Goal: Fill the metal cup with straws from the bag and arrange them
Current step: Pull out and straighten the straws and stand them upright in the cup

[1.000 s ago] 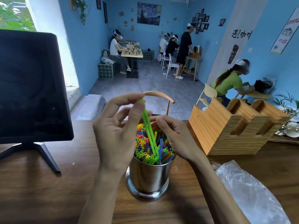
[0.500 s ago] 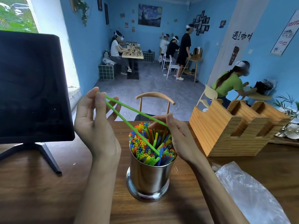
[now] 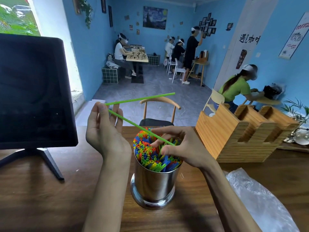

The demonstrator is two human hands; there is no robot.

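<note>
A steel metal cup (image 3: 154, 185) packed with coloured straws (image 3: 153, 153) stands upright near the middle of a dark wooden worktop (image 3: 41, 198), a little in from the near edge. A person's left hand (image 3: 107, 131) is raised beside the cup on its left, palm turned inward, thumb and fingers (image 3: 100, 111) pinching the near ends of two green straws. The upper green straw (image 3: 140, 98) points out to the right above the worktop's far edge, clear of everything; the lower green straw (image 3: 138, 126) slopes down across the cup's mouth to the right hand (image 3: 182, 148). That hand hovers over the right side of the cup's rim, its fingers (image 3: 160, 141) loosely curled among the straw tops, thumb and forefinger close round the lower straw's far tip; whether they actually grip it cannot be told.

To the left, a black monitor (image 3: 33, 89) on a splayed stand (image 3: 50, 163) takes up that side of the worktop, with a strip of bare wood between its foot and the cup. To the right a slotted wooden holder (image 3: 234, 136) sits toward the far edge, well apart from the cup, and the clear plastic bag (image 3: 260, 203) lies crumpled at the near right corner. Behind the worktop's far edge stands a wooden chair (image 3: 160, 104).
</note>
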